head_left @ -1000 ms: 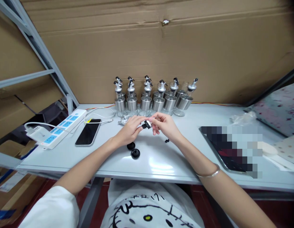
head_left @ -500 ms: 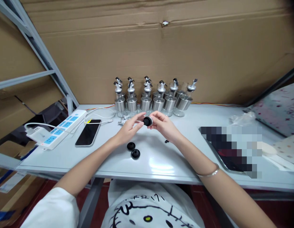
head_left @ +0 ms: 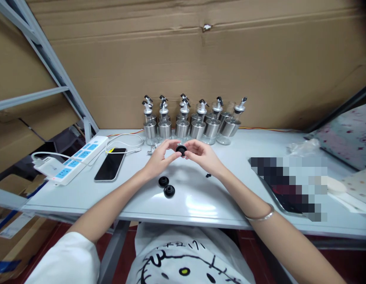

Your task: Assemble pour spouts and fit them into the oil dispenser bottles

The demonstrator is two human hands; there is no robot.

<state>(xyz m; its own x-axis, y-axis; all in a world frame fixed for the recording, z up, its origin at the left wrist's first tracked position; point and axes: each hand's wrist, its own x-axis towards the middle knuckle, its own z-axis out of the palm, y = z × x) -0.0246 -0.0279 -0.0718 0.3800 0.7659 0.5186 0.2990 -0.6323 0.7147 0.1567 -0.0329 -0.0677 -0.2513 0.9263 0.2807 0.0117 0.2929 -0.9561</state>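
Between my two hands is a bottle pourer top (head_left: pixel 181 150), its black rubber stopper side facing me and a silvery edge behind it. My left hand (head_left: pixel 163 157) pinches it from the left, thumb on the stopper's rim. From the right, my right hand (head_left: pixel 203 156) pinches the same piece with thumb and fingers. Two loose black rubber stoppers (head_left: pixel 169 191) lie on the table in front of my left hand. Small black bits (head_left: pixel 208 175) rest below my right wrist. Partly hidden behind my left hand are silvery spout parts (head_left: pixel 152 149).
Glass bottles with steel sleeves (head_left: pixel 182 129), most with pourers fitted, stand in rows at the back. To the left are a power strip (head_left: pixel 79 159), a white cable and a phone (head_left: pixel 110 165). A dark device (head_left: pixel 282 189), partly blurred, and a plastic bag (head_left: pixel 303 148) lie right.
The pourer top has turned so its black stopper faces me more squarely. My left fingers have closed in on its rim; both hands stay in about the same place.
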